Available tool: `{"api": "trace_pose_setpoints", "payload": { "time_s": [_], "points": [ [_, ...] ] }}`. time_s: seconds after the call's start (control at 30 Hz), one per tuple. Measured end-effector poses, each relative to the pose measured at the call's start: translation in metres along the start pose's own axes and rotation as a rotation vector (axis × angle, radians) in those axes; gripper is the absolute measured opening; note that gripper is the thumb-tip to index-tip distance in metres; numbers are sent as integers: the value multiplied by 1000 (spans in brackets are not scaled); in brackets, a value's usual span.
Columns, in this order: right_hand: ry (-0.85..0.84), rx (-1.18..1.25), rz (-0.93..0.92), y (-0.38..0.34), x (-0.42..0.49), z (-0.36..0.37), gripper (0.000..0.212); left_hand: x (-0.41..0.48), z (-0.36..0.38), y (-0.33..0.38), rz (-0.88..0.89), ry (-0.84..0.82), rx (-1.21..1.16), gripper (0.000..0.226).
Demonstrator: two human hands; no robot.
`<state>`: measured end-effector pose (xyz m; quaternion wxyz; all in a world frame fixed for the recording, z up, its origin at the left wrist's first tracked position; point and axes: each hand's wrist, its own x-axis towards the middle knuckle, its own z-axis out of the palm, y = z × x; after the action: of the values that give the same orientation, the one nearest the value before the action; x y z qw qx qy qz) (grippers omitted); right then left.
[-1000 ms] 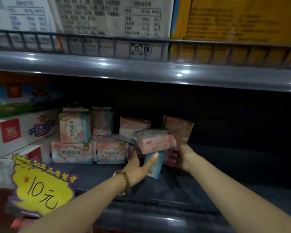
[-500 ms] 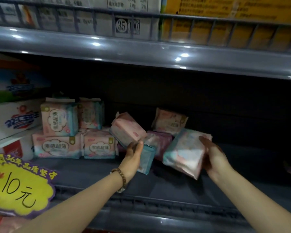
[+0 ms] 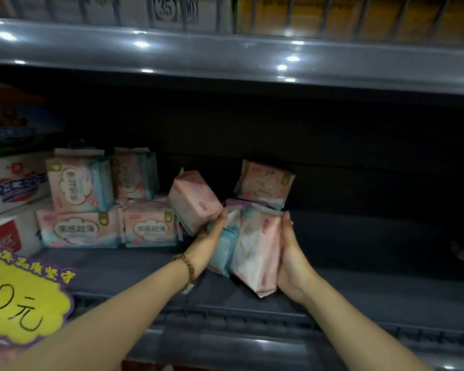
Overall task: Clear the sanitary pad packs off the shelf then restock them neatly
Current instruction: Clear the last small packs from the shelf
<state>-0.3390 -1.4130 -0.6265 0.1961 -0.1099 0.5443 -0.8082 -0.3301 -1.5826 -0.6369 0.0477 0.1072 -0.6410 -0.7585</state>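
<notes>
Pink and blue sanitary pad packs lie on the dark shelf [image 3: 373,266]. My left hand [image 3: 208,238] grips a tilted pink pack [image 3: 194,200] and a blue pack [image 3: 223,250] below it. My right hand [image 3: 292,259] holds an upright pink-and-white pack [image 3: 256,250], pressed against the blue one. Behind them a pink pack [image 3: 265,184] leans on a purple pack [image 3: 237,203]. At the left, several packs sit in a neat stack [image 3: 78,207], two rows high.
White and red boxes [image 3: 8,188] fill the shelf's far left. A yellow price tag [image 3: 19,298] reading 10 hangs at the lower left. The upper shelf's grey edge [image 3: 225,57] runs overhead, with a wire rail and cartons above. The shelf's front lip [image 3: 252,325] lies below my wrists.
My right hand has brought its pack leftward and turned it upright against the packs in my left hand. The view has tilted down slightly.
</notes>
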Motion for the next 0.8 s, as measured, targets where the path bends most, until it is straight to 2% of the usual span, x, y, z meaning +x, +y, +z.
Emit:
{"api": "trace_pose_setpoints", "payload": {
  "time_s": [0.07,0.17,0.2,0.27,0.33,0.4,0.47,0.5,0.57,0.63,0.7,0.77,0.8],
  "points": [
    [-39,-67,21,-12,-13,2,75,-18,5,8,-14,-47,66,126],
    [-71,-198,77,-30,-34,0,67,-51,9,18,-38,-112,161,83],
    [-65,-224,104,-36,-39,-4,67,-55,7,17,-66,-142,185,81],
    [-60,-240,134,-42,-47,-9,68,-68,0,19,-83,-216,214,90],
    [-43,-251,146,-44,-54,-9,66,-76,-5,21,-63,-188,309,92],
    [-38,-245,155,-43,-59,-4,61,-77,-12,20,79,-131,565,74],
    [-38,-215,107,-45,-62,3,62,-78,-18,21,268,-88,799,54],
    [-9,-230,46,-47,-61,6,65,-78,-23,22,295,-78,863,50],
    [82,-392,-139,-54,-59,15,60,-77,-29,26,232,-42,898,48],
    [137,-689,-329,-60,-55,27,61,-76,-35,30,143,43,809,55],
    [76,-920,-449,-55,-46,40,76,-72,-38,33,30,58,491,66],
    [-53,-1170,-460,-36,-34,53,86,-70,-39,35,-52,9,155,77],
    [-108,-1313,-439,-26,-28,59,89,-72,-39,36,-75,-2,82,79]
  ]
}}
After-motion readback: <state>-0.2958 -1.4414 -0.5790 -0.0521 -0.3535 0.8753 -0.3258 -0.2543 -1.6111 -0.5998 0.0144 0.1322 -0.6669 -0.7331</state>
